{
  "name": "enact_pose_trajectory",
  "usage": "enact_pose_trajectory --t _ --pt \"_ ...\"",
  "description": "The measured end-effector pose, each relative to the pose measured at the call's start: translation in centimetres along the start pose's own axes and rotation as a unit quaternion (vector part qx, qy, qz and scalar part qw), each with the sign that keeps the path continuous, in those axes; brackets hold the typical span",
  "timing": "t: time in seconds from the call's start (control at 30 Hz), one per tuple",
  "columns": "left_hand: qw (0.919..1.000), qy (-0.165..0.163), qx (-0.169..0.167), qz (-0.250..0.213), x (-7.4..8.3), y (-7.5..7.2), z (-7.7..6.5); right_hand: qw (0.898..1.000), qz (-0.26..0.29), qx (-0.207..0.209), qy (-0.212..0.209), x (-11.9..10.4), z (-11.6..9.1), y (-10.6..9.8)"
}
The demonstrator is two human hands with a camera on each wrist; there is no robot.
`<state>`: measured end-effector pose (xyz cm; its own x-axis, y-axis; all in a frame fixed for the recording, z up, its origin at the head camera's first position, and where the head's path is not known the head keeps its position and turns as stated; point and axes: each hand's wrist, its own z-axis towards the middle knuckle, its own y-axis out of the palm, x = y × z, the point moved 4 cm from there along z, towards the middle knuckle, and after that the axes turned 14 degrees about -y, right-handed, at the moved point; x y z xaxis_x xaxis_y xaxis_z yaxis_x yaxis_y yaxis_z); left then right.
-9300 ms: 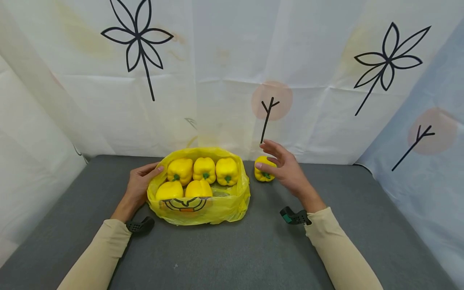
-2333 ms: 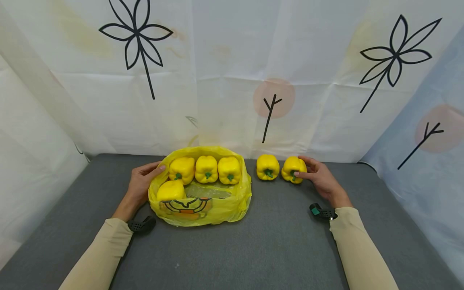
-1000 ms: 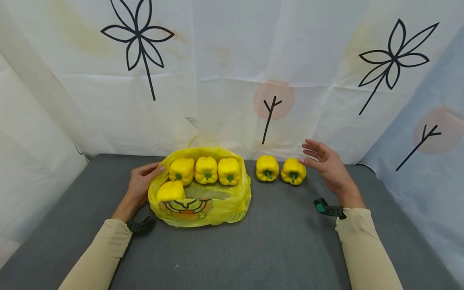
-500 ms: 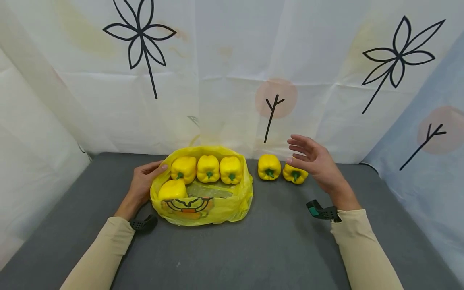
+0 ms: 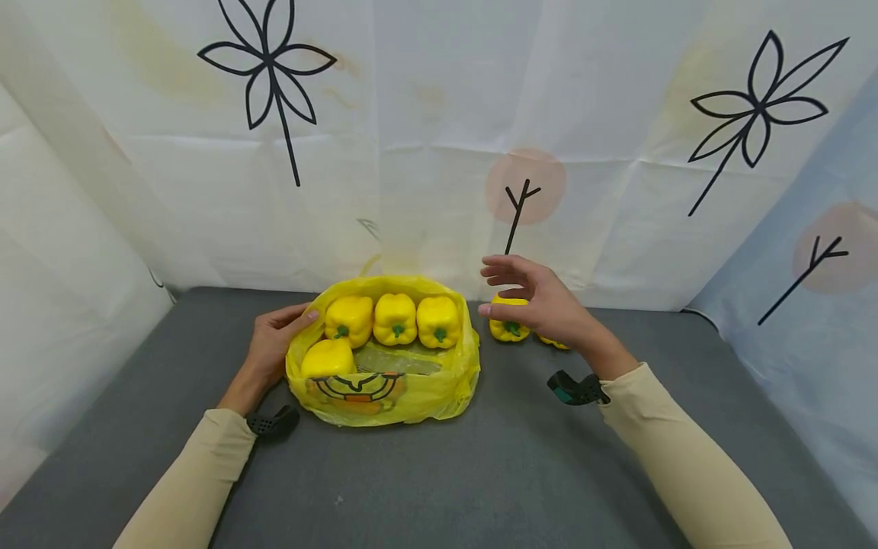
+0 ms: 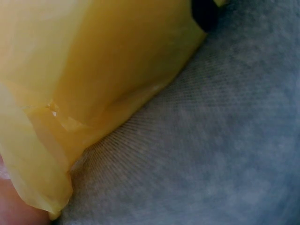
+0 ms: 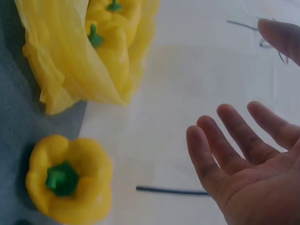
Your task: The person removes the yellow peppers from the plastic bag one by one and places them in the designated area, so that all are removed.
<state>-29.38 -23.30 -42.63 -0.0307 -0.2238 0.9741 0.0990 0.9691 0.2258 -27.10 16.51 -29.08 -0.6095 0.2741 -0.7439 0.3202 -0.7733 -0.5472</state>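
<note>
A yellow plastic bag (image 5: pixel 411 400) stands wide-mouthed on the grey table, with several yellow bell peppers (image 5: pixel 395 316) inside: three in a back row and another at the front left. My left hand (image 5: pixel 266 347) pinches the bag's left rim, thumb over the edge. To the right of the bag, a bell pepper (image 5: pixel 507 331) rests on the table, stem facing me. My right hand (image 5: pixel 549 305) hovers over it with fingers spread, holding nothing. Behind that hand, a second bell pepper (image 5: pixel 554 343) is mostly hidden. The right wrist view shows the palm and parted fingers (image 7: pixel 243 140).
The grey table (image 5: pixel 425 488) ends at a white cloth backdrop (image 5: pixel 425 206) printed with flowers and twigs. Cloth walls (image 5: pixel 62 290) also close in on both sides. Each wrist carries a dark strap-mounted camera (image 5: pixel 576 389).
A second pepper has gone from the bag to the table's right side. My right hand has released it and moved left over the first pepper. The left hand keeps its hold.
</note>
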Motion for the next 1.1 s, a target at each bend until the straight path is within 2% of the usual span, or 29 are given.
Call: enact_pose_trajectory --t 0.23,0.5,0.8,1.1 --pt "1.0000 0.002 0.001 0.000 0.0 -0.1 0.0 0.997 -0.012 -0.073 -0.036 -1.1 3.0 3.9" --pt "1.0000 0.003 -0.006 -0.004 0.0 -0.1 0.1 0.991 -0.001 -0.123 -0.042 -2.2 5.6 8.5" --pt "1.0000 0.005 -0.005 -0.001 -0.1 -0.1 0.1 0.990 0.018 -0.140 -0.020 -2.7 7.1 13.3" --pt "1.0000 0.005 -0.007 -0.004 -0.1 0.0 0.2 0.988 -0.008 -0.154 0.027 -1.7 7.2 16.4"
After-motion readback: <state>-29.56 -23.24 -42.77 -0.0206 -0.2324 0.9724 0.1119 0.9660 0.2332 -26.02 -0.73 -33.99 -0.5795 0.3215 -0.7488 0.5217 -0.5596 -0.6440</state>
